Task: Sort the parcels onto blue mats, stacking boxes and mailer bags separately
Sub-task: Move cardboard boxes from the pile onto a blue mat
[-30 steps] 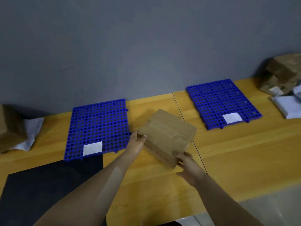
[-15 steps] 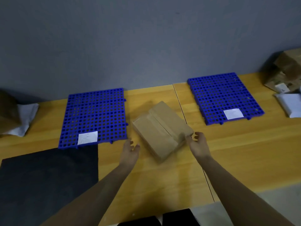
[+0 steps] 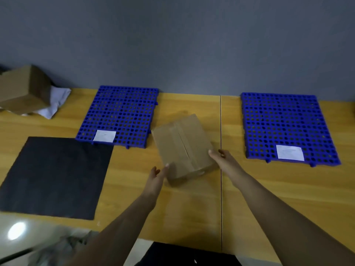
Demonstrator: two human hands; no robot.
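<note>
A flat brown cardboard box (image 3: 182, 143) with a taped seam lies on the wooden table (image 3: 249, 189), between two blue grid mats. The left blue mat (image 3: 123, 112) and the right blue mat (image 3: 284, 123) each carry only a white label. My left hand (image 3: 156, 174) touches the box's near left corner with straight fingers. My right hand (image 3: 223, 160) rests against the box's right edge, thumb at its top rim, fingers extended. Neither hand is curled round the box.
A black sheet (image 3: 55, 175) covers the near left of the table. At the far left another cardboard box (image 3: 21, 89) sits on a white mailer bag (image 3: 55, 100). A dark seam (image 3: 221, 121) splits the tabletop. A grey wall stands behind.
The box was gripped in both hands above the table, then came down flat between the mats. My hands loosened their grip and now touch its sides. The view has swung left.
</note>
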